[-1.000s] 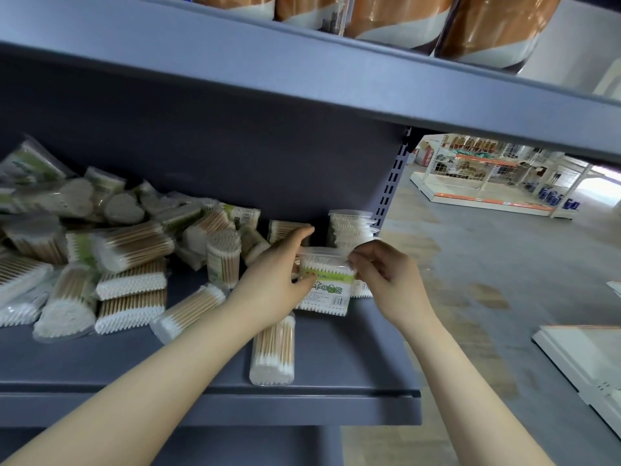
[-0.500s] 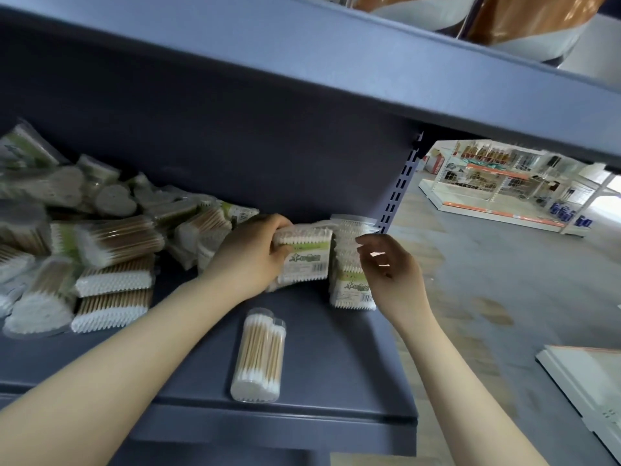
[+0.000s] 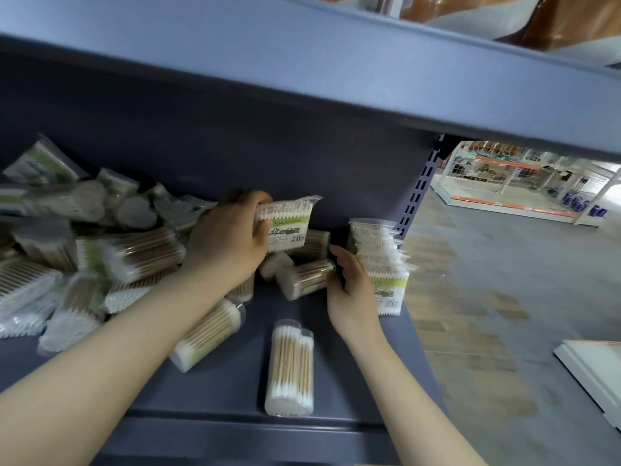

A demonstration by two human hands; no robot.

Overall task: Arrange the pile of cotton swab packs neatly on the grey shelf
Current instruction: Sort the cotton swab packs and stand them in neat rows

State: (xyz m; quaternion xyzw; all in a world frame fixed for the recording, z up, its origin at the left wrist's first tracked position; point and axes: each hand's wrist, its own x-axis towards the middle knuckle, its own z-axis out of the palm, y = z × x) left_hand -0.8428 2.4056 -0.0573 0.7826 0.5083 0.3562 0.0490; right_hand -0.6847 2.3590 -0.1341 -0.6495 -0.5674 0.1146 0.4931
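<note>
A jumbled pile of cotton swab packs [image 3: 80, 260] covers the left half of the grey shelf [image 3: 336, 334]. My left hand [image 3: 228, 243] grips a flat swab pack with a green label [image 3: 287, 223], held upright above the shelf near the back wall. At the shelf's right end stands a row of flat packs [image 3: 381, 260]. My right hand [image 3: 349, 290] rests against the left side of that row, fingers straight. Just left of it lies a clear cylindrical pack [image 3: 304, 277].
Two more cylindrical packs lie near the front: one [image 3: 289, 368] in the middle, one [image 3: 208, 334] under my left forearm. An upper shelf [image 3: 336, 79] overhangs closely. A perforated upright [image 3: 420, 193] ends the shelf on the right; open store floor [image 3: 504, 280] lies beyond.
My left hand has lifted the flat pack higher and away from the row. My right hand has moved down against the row's left side. The view has shifted, showing more packs beneath.
</note>
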